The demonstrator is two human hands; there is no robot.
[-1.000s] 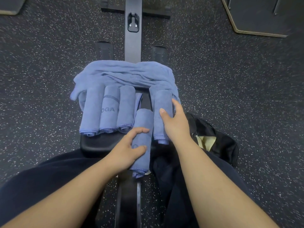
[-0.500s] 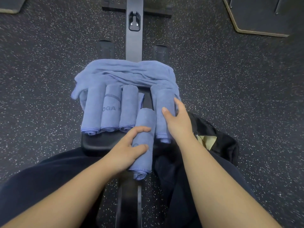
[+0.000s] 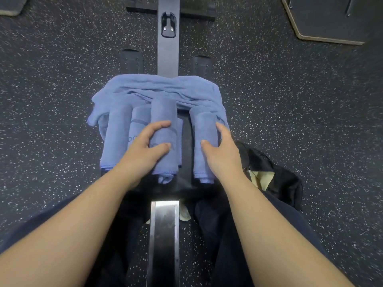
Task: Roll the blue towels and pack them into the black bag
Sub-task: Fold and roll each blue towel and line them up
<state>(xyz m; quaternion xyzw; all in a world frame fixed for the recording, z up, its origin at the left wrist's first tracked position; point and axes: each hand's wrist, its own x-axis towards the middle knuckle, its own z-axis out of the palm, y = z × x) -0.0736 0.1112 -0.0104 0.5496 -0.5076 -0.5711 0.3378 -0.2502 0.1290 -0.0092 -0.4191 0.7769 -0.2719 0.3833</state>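
Several rolled blue towels lie side by side on a black padded seat, with unrolled blue towels heaped behind them. My left hand grips one rolled towel that sits on top of the left group of rolls. My right hand curls round the rightmost rolled towel, thumb on its left side and fingers on its right. The black bag lies on the floor at the right of the seat, partly behind my right forearm.
The seat sits on a metal rail that runs between my legs and on ahead. Two black footrests flank the rail. Dark speckled rubber floor lies all around. A dark platform edge shows at the top right.
My left hand has carried its rolled towel from the near gap up and left onto the group of rolls. My right hand has shifted its grip round the rightmost roll.
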